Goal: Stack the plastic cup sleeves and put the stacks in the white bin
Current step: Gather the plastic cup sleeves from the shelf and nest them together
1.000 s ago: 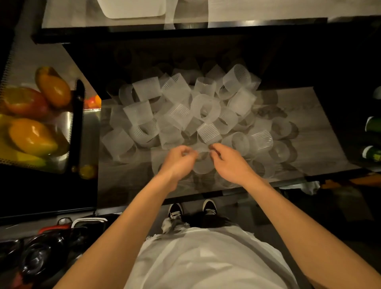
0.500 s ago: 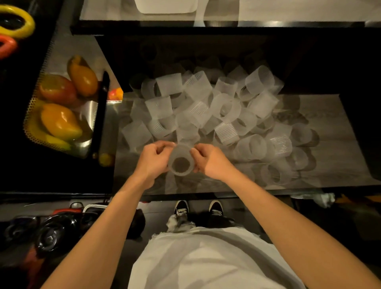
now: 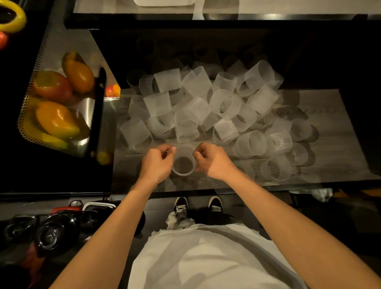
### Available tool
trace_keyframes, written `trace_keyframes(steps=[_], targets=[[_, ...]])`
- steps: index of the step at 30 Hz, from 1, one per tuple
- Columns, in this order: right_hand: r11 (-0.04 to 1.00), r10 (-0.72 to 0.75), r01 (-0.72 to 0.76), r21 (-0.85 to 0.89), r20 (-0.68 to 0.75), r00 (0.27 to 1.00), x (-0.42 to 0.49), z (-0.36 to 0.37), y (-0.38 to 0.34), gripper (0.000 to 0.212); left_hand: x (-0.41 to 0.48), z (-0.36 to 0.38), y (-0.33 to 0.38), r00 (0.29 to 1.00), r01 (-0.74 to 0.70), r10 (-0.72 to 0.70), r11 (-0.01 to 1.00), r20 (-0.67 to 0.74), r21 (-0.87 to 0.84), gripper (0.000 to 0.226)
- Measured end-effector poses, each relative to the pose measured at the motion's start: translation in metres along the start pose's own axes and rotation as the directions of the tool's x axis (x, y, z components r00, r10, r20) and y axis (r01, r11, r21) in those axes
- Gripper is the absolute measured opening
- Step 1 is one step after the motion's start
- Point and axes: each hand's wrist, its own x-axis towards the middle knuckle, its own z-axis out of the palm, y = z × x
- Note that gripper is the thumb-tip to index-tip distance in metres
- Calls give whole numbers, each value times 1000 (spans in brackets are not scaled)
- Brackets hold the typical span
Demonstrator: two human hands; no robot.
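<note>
Near the front edge of the bench (image 3: 334, 127), the two hands meet around one translucent ribbed sleeve (image 3: 183, 166), which is turned end-on so that its round opening faces up toward the camera. The left hand (image 3: 157, 163) has its fingers (image 3: 169, 149) curled, pinching the sleeve's left rim between thumb and fingertips. The right hand (image 3: 213, 161) mirrors it, its fingers (image 3: 200, 147) bent and pinching the right rim. Whether this is a single sleeve or several nested together cannot be told from this angle. Just beyond the hands lies the pile of sleeves (image 3: 206, 103), a loose heap of the same frosted ribbed rings, some on their sides, some tilted, some overlapping, spreading toward the right across the grey wood-grain surface and fading into shadow at the back. The white bin (image 3: 165, 2) shows only as a rounded pale edge at the very top of the view, on a lighter surface well apart from the hands and beyond a dark band. To the left of the bench a perforated metal tray (image 3: 24, 115) holds orange, red and yellow fruit (image 3: 55, 119). Below the bench edge, a pair of dark shoes (image 3: 181, 204) with white soles stands on the floor, above a white shirt.
</note>
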Motion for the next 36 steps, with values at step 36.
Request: trace_keyframes(steps=[36], targets=[[968, 231, -246, 58, -604, 763, -76, -27, 90, 8, -25, 122, 65, 838, -113, -114, 921, 534, 373, 37]])
